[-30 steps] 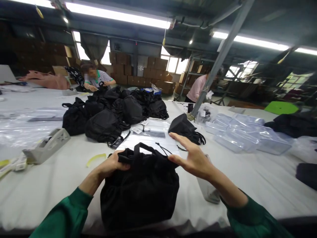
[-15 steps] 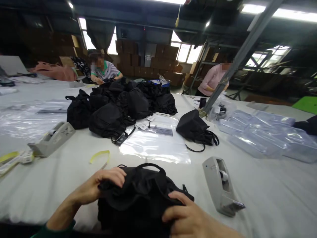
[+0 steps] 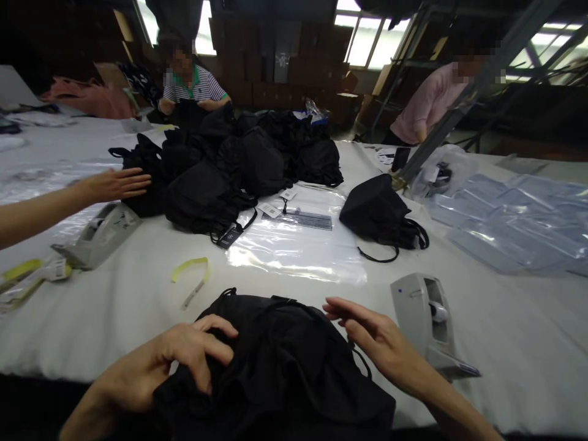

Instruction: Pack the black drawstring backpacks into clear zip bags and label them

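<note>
A black fabric bag [image 3: 285, 367] lies flattened on the white table [image 3: 114, 318] right in front of me. My left hand [image 3: 179, 361] rests on its left part with curled fingers pressing into the cloth. My right hand [image 3: 372, 337] hovers over the bag's right edge, fingers stretched out and apart, holding nothing. A grey tape dispenser [image 3: 427, 321] stands just right of my right hand.
A pile of black bags [image 3: 229, 159] sits mid-table, one more black bag [image 3: 381, 214] to the right. A clear plastic sleeve [image 3: 298, 245] lies between. Another person's hand [image 3: 113, 184] reaches in from the left above a second tape dispenser [image 3: 98, 236]. Two people work at the far side.
The bag has been pressed flatter and lower. My right hand lifted off it and opened. Another person's arm has come in from the left. The view tilted down.
</note>
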Tool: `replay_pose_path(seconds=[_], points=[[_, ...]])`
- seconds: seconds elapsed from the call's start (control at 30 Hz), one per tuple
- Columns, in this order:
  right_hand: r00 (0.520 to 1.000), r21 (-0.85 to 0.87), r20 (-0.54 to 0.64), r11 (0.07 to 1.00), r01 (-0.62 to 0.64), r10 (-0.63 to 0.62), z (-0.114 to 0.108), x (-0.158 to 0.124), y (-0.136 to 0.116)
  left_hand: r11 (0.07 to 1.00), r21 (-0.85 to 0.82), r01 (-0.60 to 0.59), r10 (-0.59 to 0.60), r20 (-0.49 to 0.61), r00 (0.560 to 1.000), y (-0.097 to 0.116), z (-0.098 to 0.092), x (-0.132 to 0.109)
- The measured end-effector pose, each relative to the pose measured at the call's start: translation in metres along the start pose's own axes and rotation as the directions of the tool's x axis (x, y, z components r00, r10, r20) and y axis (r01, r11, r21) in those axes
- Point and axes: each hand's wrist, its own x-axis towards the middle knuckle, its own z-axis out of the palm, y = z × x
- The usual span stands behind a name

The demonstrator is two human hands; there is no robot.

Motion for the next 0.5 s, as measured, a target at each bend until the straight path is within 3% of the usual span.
replay_pose_path(seconds=[0.1,0.2,0.27,0.37,0.43,0.5], points=[[0.998,0.028,0.07,1.0,-0.006,0.004,0.015,0.028,-0.011,0.999,-0.018,0.043,-0.044,-0.03,0.999,0.002,0.0,0.0],[0.977,0.175,0.206,0.985,0.009,-0.045,0.026,0.047,-0.011,0.997,-0.048,0.061,-0.064,-0.07,0.995,0.0,0.002,-0.001],[0.981,0.255,0.177,0.967,0.028,-0.075,0.029,0.059,-0.002,0.993,-0.081,0.081,-0.088,-0.097,0.991,-0.004,0.003,-0.002],[0.985,0.115,0.111,0.986,0.122,-0.135,0.031,0.081,0.015,0.983,-0.13,0.132,-0.15,-0.136,0.979,-0.009,0.004,-0.002],[0.955,0.024,0.262,0.991,0.135,-0.136,0.033,0.096,0.022,0.981,-0.14,0.133,-0.15,-0.118,0.982,-0.011,0.002,-0.003],[0.897,0.018,0.431,0.994,0.103,-0.101,0.036,0.106,0.024,0.988,-0.127,0.093,-0.106,-0.093,0.99,-0.012,0.002,-0.006]])
